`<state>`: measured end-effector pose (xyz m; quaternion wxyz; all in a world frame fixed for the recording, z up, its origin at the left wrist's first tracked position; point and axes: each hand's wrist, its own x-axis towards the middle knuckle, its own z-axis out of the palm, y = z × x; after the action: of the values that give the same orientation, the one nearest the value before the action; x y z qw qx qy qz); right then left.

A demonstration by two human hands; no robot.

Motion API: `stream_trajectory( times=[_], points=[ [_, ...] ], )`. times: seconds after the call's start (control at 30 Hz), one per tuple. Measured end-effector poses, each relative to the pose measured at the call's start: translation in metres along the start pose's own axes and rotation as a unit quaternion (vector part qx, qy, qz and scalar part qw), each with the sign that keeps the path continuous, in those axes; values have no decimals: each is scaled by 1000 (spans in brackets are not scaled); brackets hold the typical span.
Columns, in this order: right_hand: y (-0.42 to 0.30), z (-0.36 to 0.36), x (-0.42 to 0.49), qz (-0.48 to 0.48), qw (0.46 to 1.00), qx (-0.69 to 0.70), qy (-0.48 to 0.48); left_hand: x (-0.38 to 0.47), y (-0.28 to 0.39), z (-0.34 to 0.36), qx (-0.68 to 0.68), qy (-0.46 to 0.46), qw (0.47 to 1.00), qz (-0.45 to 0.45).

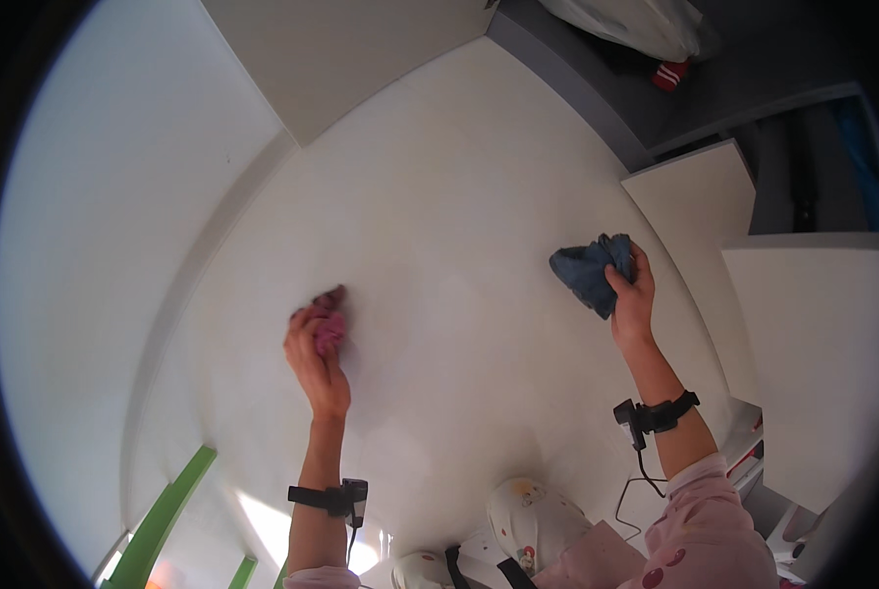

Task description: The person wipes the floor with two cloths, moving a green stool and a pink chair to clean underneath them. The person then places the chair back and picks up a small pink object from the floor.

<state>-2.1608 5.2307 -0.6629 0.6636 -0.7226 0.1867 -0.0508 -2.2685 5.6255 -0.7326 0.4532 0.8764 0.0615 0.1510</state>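
Note:
My left hand [313, 361] is closed around a crumpled pink cloth [330, 330], with a darker maroon end sticking out past the fingers. It is low over the pale floor [454, 221], left of the middle; whether the cloth touches the floor I cannot tell. Farther right, my right hand [635, 298] grips a folded dark blue cloth [590, 272] by its right edge, thumb on top. That cloth hangs out to the left of the fingers. Both wrists wear black straps with small cabled devices.
A grey open cabinet [616, 110] at the upper right holds a whitish plastic bag [638, 26] and a red striped item [670, 75]. White panels [815, 353] stand along the right. Green bars [163, 515] rise at lower left. My knees [535, 515] are at the bottom.

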Motion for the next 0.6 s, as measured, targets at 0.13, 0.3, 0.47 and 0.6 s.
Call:
stream_trajectory(
  times=[0.13, 0.3, 0.47, 0.6],
  points=[
    [-11, 49, 79, -181, 970, -153, 48, 13, -23, 14, 313, 16, 948, -46],
    [16, 99, 182, -195, 895, -400, 10, 5, -28, 14, 294, 5, 955, -42],
    [66, 153, 245, -201, 817, -536, 68, 7, -28, 10, 312, -12, 949, -40],
    [74, 238, 286, -292, 785, -544, 47, 8, -36, 10, 322, -23, 945, -46]
  ],
)
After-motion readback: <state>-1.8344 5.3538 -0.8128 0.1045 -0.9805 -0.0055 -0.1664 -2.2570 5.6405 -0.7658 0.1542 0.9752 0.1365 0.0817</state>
